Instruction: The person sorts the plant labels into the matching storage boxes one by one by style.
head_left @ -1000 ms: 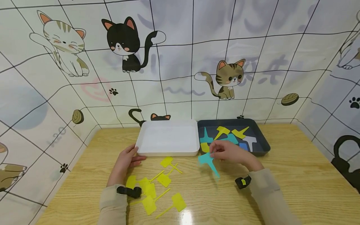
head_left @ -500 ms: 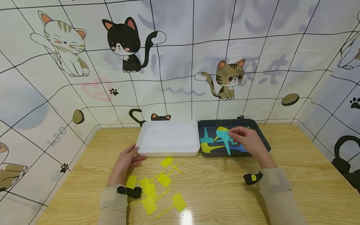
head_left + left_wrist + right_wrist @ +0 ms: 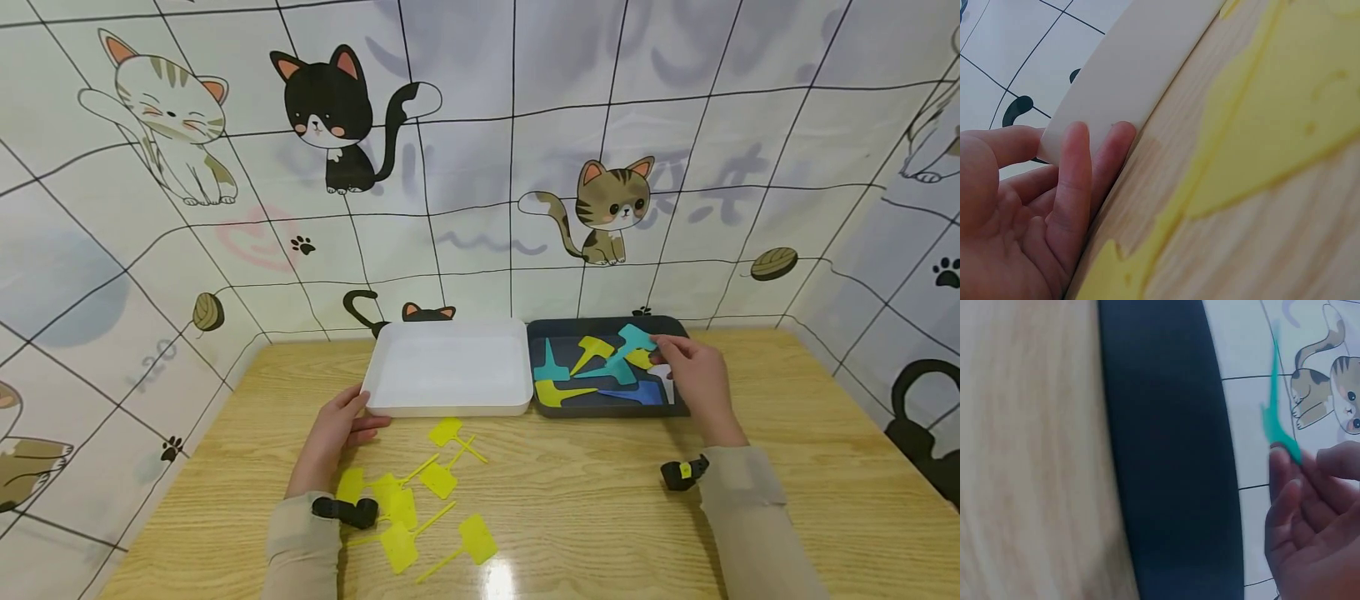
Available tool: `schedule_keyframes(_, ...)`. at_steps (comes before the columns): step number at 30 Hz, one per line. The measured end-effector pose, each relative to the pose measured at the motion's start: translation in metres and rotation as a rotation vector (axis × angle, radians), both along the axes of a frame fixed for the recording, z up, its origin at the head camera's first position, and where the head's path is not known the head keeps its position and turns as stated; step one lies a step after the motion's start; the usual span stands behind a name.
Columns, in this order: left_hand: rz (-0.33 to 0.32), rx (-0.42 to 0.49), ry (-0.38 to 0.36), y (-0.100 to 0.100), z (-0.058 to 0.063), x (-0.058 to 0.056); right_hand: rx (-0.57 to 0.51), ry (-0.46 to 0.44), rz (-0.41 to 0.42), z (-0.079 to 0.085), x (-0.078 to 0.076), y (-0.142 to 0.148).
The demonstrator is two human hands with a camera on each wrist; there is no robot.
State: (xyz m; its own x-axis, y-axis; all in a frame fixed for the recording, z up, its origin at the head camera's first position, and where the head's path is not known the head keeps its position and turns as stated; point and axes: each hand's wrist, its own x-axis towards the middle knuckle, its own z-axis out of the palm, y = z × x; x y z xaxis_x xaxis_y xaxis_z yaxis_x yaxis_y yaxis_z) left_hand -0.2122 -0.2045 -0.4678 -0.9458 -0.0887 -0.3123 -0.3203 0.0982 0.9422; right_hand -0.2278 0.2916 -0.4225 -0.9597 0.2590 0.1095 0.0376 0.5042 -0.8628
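Observation:
My left hand (image 3: 336, 423) holds the near left corner of a white tray (image 3: 450, 412), thumb at the side and fingers along the front wall; in the left wrist view its fingers (image 3: 1075, 169) lie against that wall. Over the right part of a dark tray (image 3: 609, 410), my right hand (image 3: 699, 379) pinches a teal T-shaped plant label (image 3: 634, 338) by one end. Seen from the right wrist, this label (image 3: 1282, 434) sticks up from the fingertips. Yellow (image 3: 592, 350), teal, blue (image 3: 637, 393) and white T-shaped labels lie in the dark tray, some partly covered by the hand.
Several yellow tags with thin stems (image 3: 438, 481) lie scattered on the wooden table (image 3: 585, 517) in front of the white tray, near the left forearm. Both trays stand side by side near a cloth backdrop (image 3: 465, 250) printed with cats.
My right hand has carried the teal label from in front of the trays up and rightward over the dark tray, turning it on the way. The left hand has stayed at the white tray's corner.

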Motion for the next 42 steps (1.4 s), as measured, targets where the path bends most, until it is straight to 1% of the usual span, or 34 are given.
schedule_keyframes(1,0.000,0.000,-0.002,0.000,0.000,0.000,0.018,-0.020,-0.003,-0.001,-0.001,0.001)
schedule_keyframes(5,0.002,0.004,-0.002,0.000,-0.001,-0.001,0.143,-0.081,0.059,-0.006,-0.001,0.002)
schedule_keyframes(8,0.001,0.007,-0.002,0.000,-0.001,-0.002,0.230,-0.088,0.130,-0.006,0.001,0.001)
schedule_keyframes(10,-0.001,0.008,-0.004,0.000,-0.002,-0.002,0.272,-0.100,0.149,-0.005,0.002,0.000)
schedule_keyframes(13,-0.001,0.011,-0.006,0.000,-0.002,-0.003,0.309,-0.117,0.179,-0.005,0.002,-0.003)
schedule_keyframes(23,-0.001,0.009,-0.005,-0.001,-0.002,-0.003,0.364,-0.223,0.260,-0.006,0.001,-0.010)
schedule_keyframes(27,0.002,0.015,-0.009,0.000,-0.001,-0.003,0.391,-0.219,0.305,-0.006,0.001,-0.012)
schedule_keyframes(33,-0.004,0.016,-0.006,-0.001,0.000,-0.002,0.444,-0.174,0.398,-0.007,-0.001,-0.013)
schedule_keyframes(36,-0.005,0.017,-0.003,-0.001,-0.001,-0.001,0.438,-0.175,0.443,-0.010,-0.002,-0.014)
schedule_keyframes(42,-0.005,0.012,0.000,-0.002,-0.003,-0.003,0.417,-0.192,0.483,-0.010,-0.003,-0.014)
